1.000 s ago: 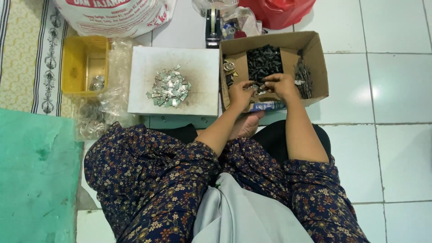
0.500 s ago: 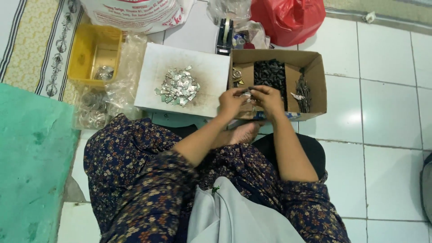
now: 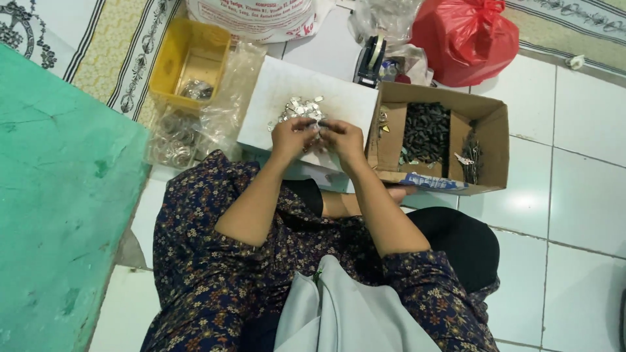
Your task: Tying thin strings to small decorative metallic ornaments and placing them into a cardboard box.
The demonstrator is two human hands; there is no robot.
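Both hands moved from cardboard box (image 3: 443,140) to metal pile (image 3: 300,109) | left hand (image 3: 293,135), right hand (image 3: 342,138) fingertips meeting, grip content unclear

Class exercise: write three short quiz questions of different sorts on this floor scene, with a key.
1. True or false: both hands are over the white board.
2. What colour is the tub left of the board? A) red B) yellow C) green
3. What does the cardboard box mostly hold?

Key: 1 true. 2 B. 3 A heap of small dark pieces.
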